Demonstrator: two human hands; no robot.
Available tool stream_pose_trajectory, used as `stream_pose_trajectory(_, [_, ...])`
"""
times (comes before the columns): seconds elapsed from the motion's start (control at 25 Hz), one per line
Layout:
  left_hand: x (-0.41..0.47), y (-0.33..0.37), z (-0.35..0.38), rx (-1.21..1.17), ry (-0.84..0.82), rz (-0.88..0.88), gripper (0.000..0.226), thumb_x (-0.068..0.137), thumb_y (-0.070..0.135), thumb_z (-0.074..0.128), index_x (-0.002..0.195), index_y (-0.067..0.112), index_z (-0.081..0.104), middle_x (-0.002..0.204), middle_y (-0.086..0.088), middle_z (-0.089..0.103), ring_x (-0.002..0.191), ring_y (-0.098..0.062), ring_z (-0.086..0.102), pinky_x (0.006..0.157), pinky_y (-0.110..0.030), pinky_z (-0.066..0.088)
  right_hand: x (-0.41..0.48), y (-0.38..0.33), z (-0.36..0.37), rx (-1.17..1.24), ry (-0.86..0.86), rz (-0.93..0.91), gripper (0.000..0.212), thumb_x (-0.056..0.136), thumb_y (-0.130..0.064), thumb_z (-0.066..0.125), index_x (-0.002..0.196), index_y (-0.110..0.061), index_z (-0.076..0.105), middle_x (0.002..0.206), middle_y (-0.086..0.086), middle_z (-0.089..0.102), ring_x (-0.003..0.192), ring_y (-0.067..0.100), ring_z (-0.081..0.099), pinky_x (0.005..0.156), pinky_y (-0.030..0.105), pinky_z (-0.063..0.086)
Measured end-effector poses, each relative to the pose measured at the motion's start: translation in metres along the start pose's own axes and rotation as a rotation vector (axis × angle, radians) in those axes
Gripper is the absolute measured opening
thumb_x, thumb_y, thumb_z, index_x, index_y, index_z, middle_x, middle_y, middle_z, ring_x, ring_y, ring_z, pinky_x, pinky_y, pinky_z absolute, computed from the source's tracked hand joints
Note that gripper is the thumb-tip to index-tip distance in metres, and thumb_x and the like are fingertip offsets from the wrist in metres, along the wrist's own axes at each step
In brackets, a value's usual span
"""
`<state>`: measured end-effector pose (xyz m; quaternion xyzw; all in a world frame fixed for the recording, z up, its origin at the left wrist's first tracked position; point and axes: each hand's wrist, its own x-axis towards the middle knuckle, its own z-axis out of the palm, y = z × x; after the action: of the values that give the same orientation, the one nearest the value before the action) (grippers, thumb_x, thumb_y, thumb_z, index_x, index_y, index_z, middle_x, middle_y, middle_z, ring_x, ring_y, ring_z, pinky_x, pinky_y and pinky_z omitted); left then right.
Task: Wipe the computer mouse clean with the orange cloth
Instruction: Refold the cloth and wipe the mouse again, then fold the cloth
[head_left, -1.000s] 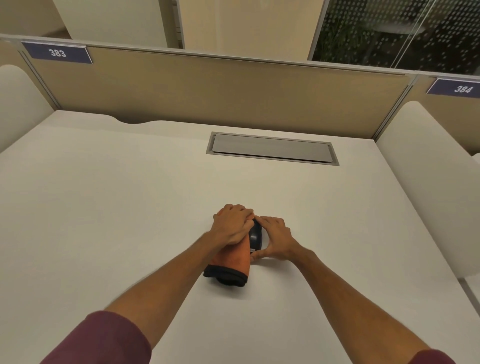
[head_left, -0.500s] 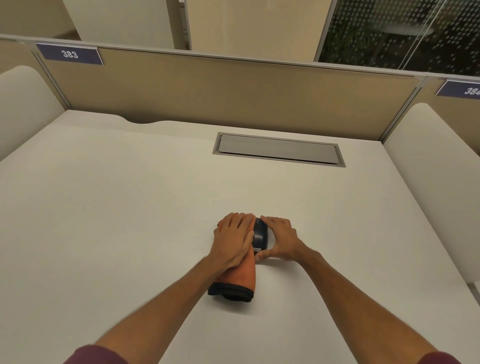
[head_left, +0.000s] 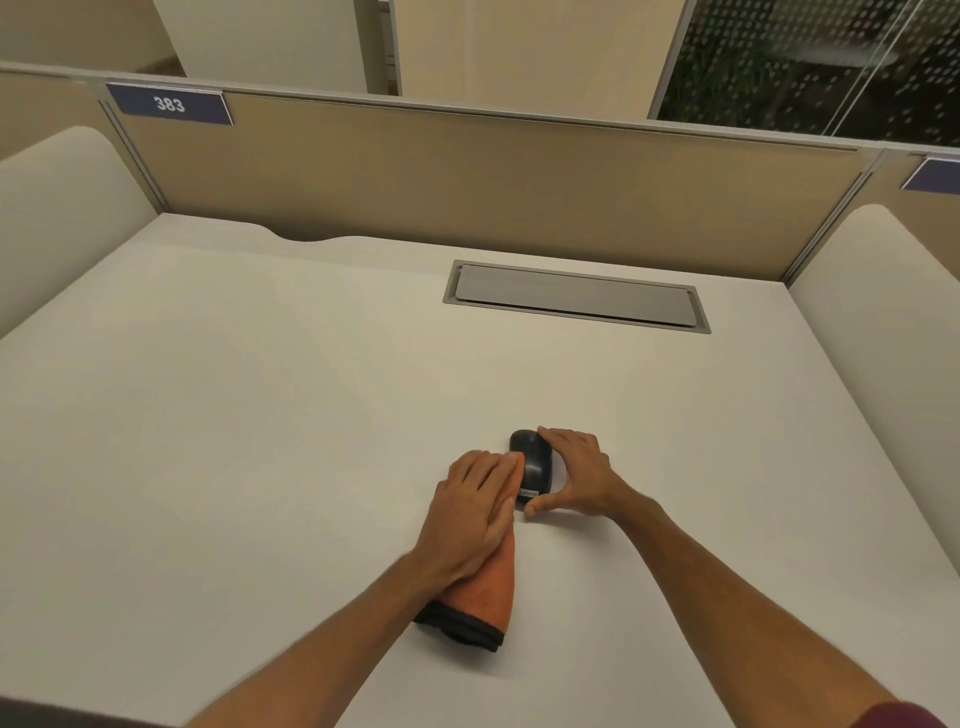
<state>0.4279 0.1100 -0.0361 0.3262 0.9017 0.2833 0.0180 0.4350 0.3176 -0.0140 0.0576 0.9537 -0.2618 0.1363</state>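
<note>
Pressing flat on the orange cloth (head_left: 480, 582), the left hand (head_left: 475, 512) lies palm down with its fingers straight and close together, not curled around anything; the fingertips reach the cloth's far end, right against the left flank of the computer mouse (head_left: 531, 462). Under and behind that palm the cloth runs back toward the person as a folded strip, and its dark-edged near end sticks out past the wrist onto the desk (head_left: 260, 441).

Just to the right of the left fingertips, the right hand (head_left: 576, 475) cups the mouse. Its fingers are spread apart in a wide C: the fingers (head_left: 558, 439) drape over the far right side of the mouse, while the thumb (head_left: 540, 504) bends in at the near end, beside a small white label on the mouse's tail. Thumb and fingers touch the mouse's edges and brace it; whether they squeeze it firmly cannot be told. The mouse sits on the desk between the two hands, dark, with its top left bare and its nose pointing away from the person.

Well beyond both hands, a grey cable flap (head_left: 574, 296) is set flush into the desk, and farther still stands a beige partition (head_left: 467, 182) with a blue plate reading 383 (head_left: 170, 104).
</note>
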Motion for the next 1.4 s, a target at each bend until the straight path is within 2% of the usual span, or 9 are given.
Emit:
stream_pose_trajectory(0.16, [0.019,0.003,-0.001,0.019,-0.019,-0.059,0.061,0.094,0.045,0.021,0.150,0.022,0.032,0.151,0.002,0.039,0.141,-0.019,0.028,0.110,-0.039,0.037,-0.001,-0.001,0.000,0.012,0.008,-0.002,0.110,0.059,-0.059,0.080,0.146,-0.023,0.024,0.151,0.000,0.031,0.139,0.024,0.023,0.112,0.042,0.022])
stream_pose_trajectory(0.28, [0.030,-0.002,-0.004,-0.044,-0.042,-0.068,0.056,0.095,0.039,0.031,0.147,0.021,0.037,0.149,0.002,0.042,0.141,-0.018,0.030,0.111,-0.043,0.035,-0.002,-0.002,0.000,0.011,0.008,0.006,0.110,0.058,-0.060,0.080,0.146,-0.023,0.024,0.152,0.001,0.031,0.139,0.024,0.024,0.112,0.041,0.023])
stream_pose_trajectory(0.44, [0.015,-0.012,-0.009,-0.076,-0.032,0.109,0.054,0.092,0.037,0.039,0.144,0.022,0.046,0.145,0.004,0.048,0.138,-0.016,0.034,0.111,-0.037,0.037,-0.002,-0.004,-0.001,0.005,-0.001,0.009,0.111,0.058,-0.060,0.080,0.146,-0.023,0.024,0.152,0.000,0.031,0.138,0.024,0.024,0.112,0.043,0.023])
stream_pose_trajectory(0.64, [-0.002,-0.021,-0.017,0.015,-0.052,0.344,0.043,0.087,0.028,0.057,0.130,0.026,0.060,0.132,0.009,0.056,0.128,-0.015,0.043,0.091,-0.030,0.047,-0.004,-0.006,-0.003,-0.004,0.001,-0.002,0.110,0.061,-0.056,0.080,0.147,-0.021,0.021,0.152,0.001,0.029,0.139,0.024,0.021,0.112,0.043,0.022])
stream_pose_trajectory(0.8, [-0.002,-0.019,-0.014,0.125,-0.034,0.392,0.039,0.095,0.031,0.051,0.132,0.023,0.058,0.133,0.006,0.057,0.129,-0.019,0.045,0.091,-0.034,0.049,-0.005,-0.006,-0.003,-0.010,0.002,0.001,0.108,0.063,-0.054,0.080,0.148,-0.021,0.021,0.153,0.001,0.028,0.140,0.025,0.020,0.113,0.043,0.022])
stream_pose_trajectory(0.96, [0.009,-0.009,-0.015,0.161,0.029,0.336,0.040,0.095,0.027,0.049,0.133,0.018,0.056,0.135,0.000,0.056,0.130,-0.023,0.045,0.096,-0.035,0.049,-0.005,-0.008,-0.003,0.001,0.006,0.006,0.111,0.058,-0.058,0.080,0.146,-0.021,0.024,0.151,0.001,0.032,0.139,0.024,0.024,0.112,0.041,0.023])
stream_pose_trajectory(1.16, [0.025,0.003,-0.018,0.182,0.008,0.204,0.047,0.091,0.031,0.038,0.133,0.021,0.056,0.137,0.000,0.056,0.130,-0.027,0.047,0.096,-0.043,0.051,-0.005,-0.008,-0.003,-0.004,0.008,0.001,0.113,0.058,-0.058,0.081,0.147,-0.021,0.023,0.152,0.001,0.031,0.140,0.025,0.022,0.112,0.042,0.022])
stream_pose_trajectory(1.32, [0.021,-0.011,-0.018,0.220,-0.027,0.413,0.040,0.093,0.026,0.044,0.132,0.023,0.056,0.139,0.002,0.055,0.131,-0.029,0.046,0.089,-0.039,0.050,-0.005,-0.007,-0.002,0.006,0.021,-0.002,0.112,0.057,-0.059,0.081,0.147,-0.021,0.025,0.151,0.000,0.032,0.139,0.024,0.023,0.112,0.041,0.023])
stream_pose_trajectory(1.4, [0.023,-0.015,-0.017,0.237,-0.025,0.449,0.039,0.093,0.027,0.045,0.131,0.024,0.056,0.139,0.002,0.055,0.130,-0.028,0.047,0.089,-0.038,0.050,-0.005,-0.007,-0.002,0.014,0.021,-0.001,0.112,0.057,-0.059,0.081,0.147,-0.022,0.025,0.151,-0.001,0.032,0.139,0.023,0.023,0.112,0.042,0.023])
